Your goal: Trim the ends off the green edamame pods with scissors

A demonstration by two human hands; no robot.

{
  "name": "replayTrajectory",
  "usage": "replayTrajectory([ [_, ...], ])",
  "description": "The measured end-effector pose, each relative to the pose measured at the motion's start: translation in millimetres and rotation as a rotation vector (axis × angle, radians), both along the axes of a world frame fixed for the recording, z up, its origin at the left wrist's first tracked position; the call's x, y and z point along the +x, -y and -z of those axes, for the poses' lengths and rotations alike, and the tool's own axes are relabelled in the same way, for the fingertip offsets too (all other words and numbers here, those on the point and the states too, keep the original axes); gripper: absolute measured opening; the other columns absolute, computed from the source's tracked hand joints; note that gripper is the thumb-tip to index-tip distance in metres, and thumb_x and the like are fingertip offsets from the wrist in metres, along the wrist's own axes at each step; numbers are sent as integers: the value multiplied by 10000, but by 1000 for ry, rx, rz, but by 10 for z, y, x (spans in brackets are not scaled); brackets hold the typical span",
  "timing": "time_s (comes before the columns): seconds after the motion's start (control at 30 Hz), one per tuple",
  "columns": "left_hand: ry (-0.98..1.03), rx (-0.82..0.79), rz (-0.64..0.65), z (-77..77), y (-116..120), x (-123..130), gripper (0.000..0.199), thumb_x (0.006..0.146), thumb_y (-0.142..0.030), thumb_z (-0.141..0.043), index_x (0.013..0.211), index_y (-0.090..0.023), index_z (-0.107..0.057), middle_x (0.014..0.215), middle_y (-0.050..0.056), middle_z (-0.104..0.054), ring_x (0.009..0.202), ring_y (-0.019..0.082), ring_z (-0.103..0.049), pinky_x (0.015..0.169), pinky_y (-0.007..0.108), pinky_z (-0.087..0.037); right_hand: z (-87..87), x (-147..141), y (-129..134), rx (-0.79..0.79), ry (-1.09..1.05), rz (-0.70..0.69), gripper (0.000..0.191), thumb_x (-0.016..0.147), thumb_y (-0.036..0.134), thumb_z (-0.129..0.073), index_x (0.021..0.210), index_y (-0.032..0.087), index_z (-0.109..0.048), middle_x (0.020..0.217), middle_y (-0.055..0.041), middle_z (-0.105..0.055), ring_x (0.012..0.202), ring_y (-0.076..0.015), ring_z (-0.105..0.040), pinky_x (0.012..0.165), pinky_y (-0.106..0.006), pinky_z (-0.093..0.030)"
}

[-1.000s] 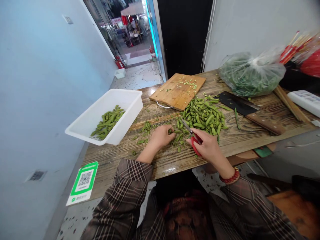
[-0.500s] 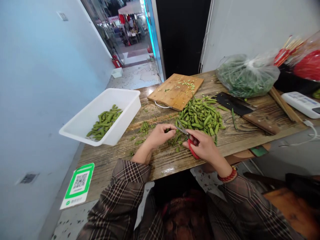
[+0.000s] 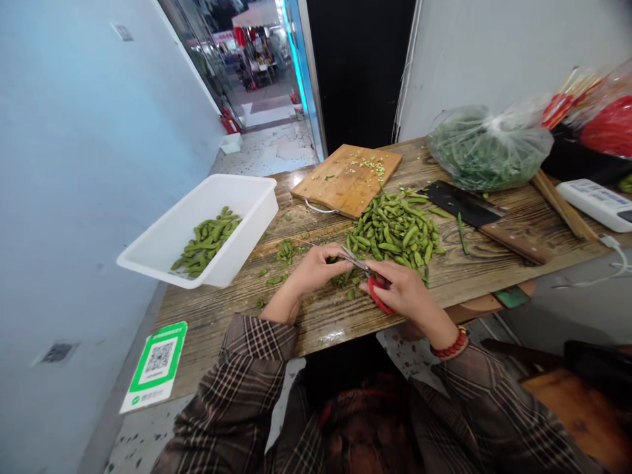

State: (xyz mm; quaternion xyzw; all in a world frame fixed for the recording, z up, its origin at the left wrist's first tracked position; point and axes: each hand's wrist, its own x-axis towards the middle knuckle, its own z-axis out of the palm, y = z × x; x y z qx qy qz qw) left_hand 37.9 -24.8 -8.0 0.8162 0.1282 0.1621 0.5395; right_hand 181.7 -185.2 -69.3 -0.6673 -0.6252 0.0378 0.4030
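My right hand (image 3: pixel 399 286) is wrapped round red-handled scissors (image 3: pixel 380 301), their blades pointing left and nearly together. The blade tips reach the fingertips of my left hand (image 3: pixel 318 268), which is closed in a pinch. Whatever lies between those fingers is too hidden to make out. Just beyond both hands is a heap of green edamame pods (image 3: pixel 402 230) on the wooden table (image 3: pixel 237 309). More edamame pods (image 3: pixel 210 238) lie in a white plastic tub (image 3: pixel 251 224) on the left. Small green trimmings (image 3: pixel 285 252) are scattered beside my left hand.
A wooden cutting board (image 3: pixel 340 178) with chopped bits lies behind the heap. To the right rests a cleaver (image 3: pixel 464 205), with a tied bag of greens (image 3: pixel 488 148) behind it and a white device (image 3: pixel 595 204) farther right. A QR-code card (image 3: pixel 157 365) is at the table's left end.
The scissor blades have closed from slightly apart and sit at my left fingertips. My right fingers have drawn in a little on the handles. Both hands stay in nearly the same place.
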Motion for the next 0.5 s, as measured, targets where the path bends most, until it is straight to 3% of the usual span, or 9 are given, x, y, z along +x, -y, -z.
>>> replayTrajectory([
  [0.17, -30, -13, -77, 33, -11, -2, 164, 732, -309, -711, 739, -146, -694, 769, 30, -646, 751, 139, -566, 763, 261, -415, -22, -10, -2, 8, -25, 5, 405, 861, 403, -607, 1201, 185, -614, 947, -89, -682, 772, -190, -628, 708, -302, -508],
  [0.3, -13, -310, -281, 66, 3, -2, 233, 706, -327, -732, 802, -148, -619, 670, -18, -587, 556, 72, -489, 553, 198, -363, -22, -9, -18, 80, -75, 95, 421, 859, 424, -600, 1193, 168, -609, 905, -92, -675, 708, -180, -610, 662, -306, -509],
  [0.4, 35, -530, -330, 47, 17, 0, 299, 678, -337, -754, 807, -151, -558, 637, -20, -588, 480, 51, -460, 455, 168, -287, -21, -15, -27, 69, -86, 123, 432, 849, 441, -608, 1192, 178, -605, 830, -62, -642, 621, -155, -562, 598, -289, -492],
  [0.5, 82, -625, -337, 16, 43, 7, 333, 646, -320, -780, 791, -147, -535, 677, 11, -638, 481, 48, -485, 436, 153, -279, -29, -23, -29, 31, -62, 96, 443, 838, 441, -621, 1203, 192, -592, 786, -33, -603, 600, -142, -538, 586, -279, -480],
])
